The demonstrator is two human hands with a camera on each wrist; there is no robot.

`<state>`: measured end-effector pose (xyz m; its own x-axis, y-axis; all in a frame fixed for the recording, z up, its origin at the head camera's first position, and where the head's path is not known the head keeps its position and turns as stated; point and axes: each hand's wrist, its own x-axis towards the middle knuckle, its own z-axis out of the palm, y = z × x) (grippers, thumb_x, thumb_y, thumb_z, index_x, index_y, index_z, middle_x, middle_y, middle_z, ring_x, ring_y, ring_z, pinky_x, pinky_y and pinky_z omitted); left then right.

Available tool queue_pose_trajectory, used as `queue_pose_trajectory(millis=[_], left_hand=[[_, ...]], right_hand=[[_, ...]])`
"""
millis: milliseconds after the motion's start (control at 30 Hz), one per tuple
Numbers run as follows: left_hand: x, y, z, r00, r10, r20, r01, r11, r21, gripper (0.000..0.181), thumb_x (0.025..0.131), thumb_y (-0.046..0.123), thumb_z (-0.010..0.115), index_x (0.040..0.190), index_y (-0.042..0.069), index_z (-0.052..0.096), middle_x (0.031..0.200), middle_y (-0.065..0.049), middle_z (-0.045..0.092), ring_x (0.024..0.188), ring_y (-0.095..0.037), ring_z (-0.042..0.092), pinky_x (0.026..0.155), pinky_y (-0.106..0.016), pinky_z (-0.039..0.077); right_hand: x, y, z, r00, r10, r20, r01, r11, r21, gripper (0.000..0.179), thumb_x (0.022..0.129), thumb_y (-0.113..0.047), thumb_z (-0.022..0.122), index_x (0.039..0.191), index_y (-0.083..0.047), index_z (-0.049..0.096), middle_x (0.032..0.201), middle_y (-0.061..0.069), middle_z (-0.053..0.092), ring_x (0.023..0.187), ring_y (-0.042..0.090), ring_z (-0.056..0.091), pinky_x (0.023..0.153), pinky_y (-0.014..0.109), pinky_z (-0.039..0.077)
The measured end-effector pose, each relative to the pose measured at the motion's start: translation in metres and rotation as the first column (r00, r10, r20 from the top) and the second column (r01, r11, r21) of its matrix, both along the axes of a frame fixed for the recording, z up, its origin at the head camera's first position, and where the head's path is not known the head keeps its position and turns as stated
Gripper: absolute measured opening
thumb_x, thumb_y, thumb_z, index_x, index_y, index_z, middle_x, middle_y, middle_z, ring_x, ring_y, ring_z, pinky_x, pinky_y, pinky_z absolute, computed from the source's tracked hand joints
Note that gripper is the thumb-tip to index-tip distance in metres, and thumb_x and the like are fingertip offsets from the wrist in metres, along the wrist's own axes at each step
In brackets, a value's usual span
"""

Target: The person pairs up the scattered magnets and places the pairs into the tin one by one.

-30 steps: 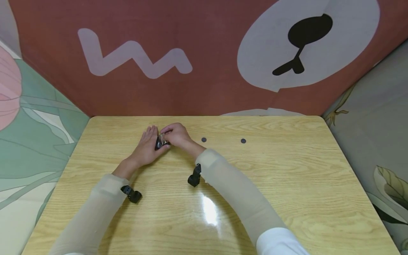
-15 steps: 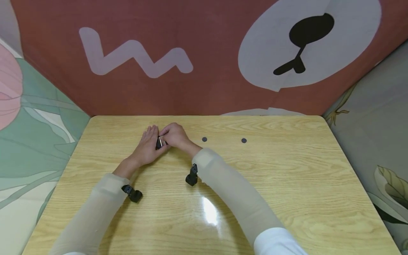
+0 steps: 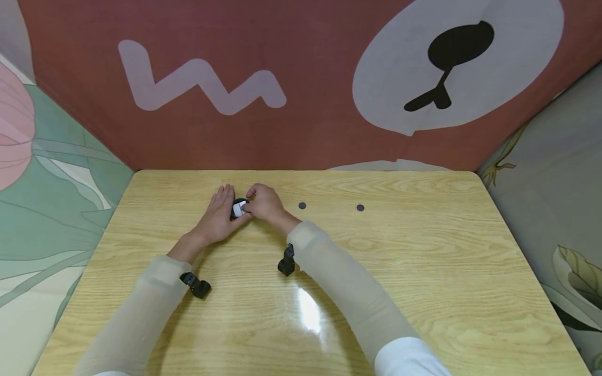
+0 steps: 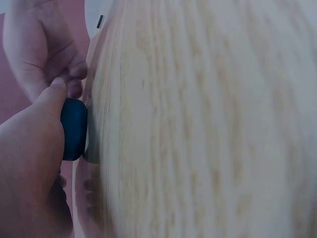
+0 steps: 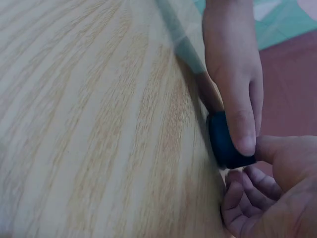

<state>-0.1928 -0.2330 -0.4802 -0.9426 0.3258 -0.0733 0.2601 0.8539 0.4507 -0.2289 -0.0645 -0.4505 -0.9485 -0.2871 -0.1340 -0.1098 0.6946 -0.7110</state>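
A small dark blue case with rounded corners [image 5: 225, 144] stands on the table; the head view shows a pale, shiny face [image 3: 239, 209] on its upper side. My left hand [image 3: 215, 216] lies beside it with straight fingers, and the case sits in the angle between thumb and index finger. In the right wrist view, the left thumb presses along its side. From the right, my right hand [image 3: 265, 202] reaches in with its thumb at the shiny face. Its other fingers [image 5: 242, 198] curl loosely near the case's edge. Whether they pinch any part of it is hidden.
Two small dark discs [image 3: 302, 206] lie flat to the right of the hands, near the back of the wooden table [image 3: 423, 271]. A printed red backdrop [image 3: 310, 136] rises behind the table's far edge. Patterned cloth hangs at both sides.
The right fingers have drawn back slightly, and the case's upper face has gone from a thin bright line to a broad pale patch. The left hand has stayed in place.
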Motion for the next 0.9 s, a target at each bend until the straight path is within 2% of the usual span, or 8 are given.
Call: queue_pose_trajectory(millis=[133, 300, 500, 633, 900], left_hand=[[-0.0004, -0.0001, 0.0004, 1.000, 0.000, 0.000, 0.000, 1.000, -0.004, 0.098, 0.103, 0.052, 0.053, 0.157, -0.012, 0.001, 0.165, -0.032, -0.001, 0.154, -0.043, -0.006, 0.124, -0.054, 0.000], [-0.0015, 0.0004, 0.0004, 1.000, 0.000, -0.002, 0.000, 1.000, 0.000, 0.098, 0.103, 0.051, 0.053, 0.157, -0.012, 0.001, 0.165, -0.031, -0.001, 0.154, -0.042, -0.006, 0.124, -0.054, 0.000], [0.0000, 0.0017, 0.0004, 1.000, 0.000, -0.019, 0.001, 1.000, 0.012, 0.096, 0.103, 0.046, 0.056, 0.156, -0.014, 0.003, 0.164, -0.034, 0.002, 0.153, -0.045, -0.004, 0.123, -0.055, 0.002], [0.0010, 0.0023, 0.0010, 1.000, 0.002, -0.029, -0.001, 1.000, 0.022, 0.096, 0.103, 0.046, 0.057, 0.156, -0.015, 0.005, 0.164, -0.035, 0.004, 0.153, -0.047, -0.002, 0.123, -0.056, 0.003], [0.0008, 0.0012, -0.0004, 1.000, 0.009, -0.015, -0.009, 1.000, 0.005, 0.097, 0.103, 0.046, 0.057, 0.156, -0.014, 0.004, 0.164, -0.033, 0.002, 0.153, -0.045, -0.003, 0.124, -0.054, 0.002]], right_hand=[[-0.0015, 0.0021, -0.0045, 1.000, 0.009, 0.029, -0.008, 1.000, -0.022, 0.021, 0.093, -0.021, 0.075, 0.109, -0.007, 0.073, 0.103, 0.002, 0.073, 0.089, 0.015, 0.066, 0.078, 0.026, 0.051], [-0.0005, 0.0004, -0.0052, 1.000, -0.006, 0.017, 0.006, 1.000, 0.003, 0.011, 0.096, -0.020, 0.072, 0.100, -0.010, 0.075, 0.092, -0.001, 0.073, 0.076, 0.013, 0.063, 0.067, 0.024, 0.048], [0.0019, -0.0033, -0.0016, 0.997, -0.062, 0.054, 0.059, 0.996, 0.060, 0.003, 0.093, -0.018, 0.071, 0.094, -0.015, 0.070, 0.080, -0.006, 0.067, 0.069, 0.012, 0.060, 0.062, 0.026, 0.043], [0.0022, -0.0040, 0.0000, 0.995, -0.075, 0.064, 0.070, 0.995, 0.072, 0.004, 0.091, -0.016, 0.072, 0.092, -0.016, 0.069, 0.077, -0.006, 0.066, 0.069, 0.012, 0.060, 0.061, 0.027, 0.043], [0.0010, -0.0005, -0.0053, 0.998, -0.029, 0.058, 0.028, 0.999, 0.030, 0.006, 0.094, -0.019, 0.071, 0.098, -0.015, 0.069, 0.083, -0.005, 0.068, 0.070, 0.011, 0.060, 0.063, 0.026, 0.044]])
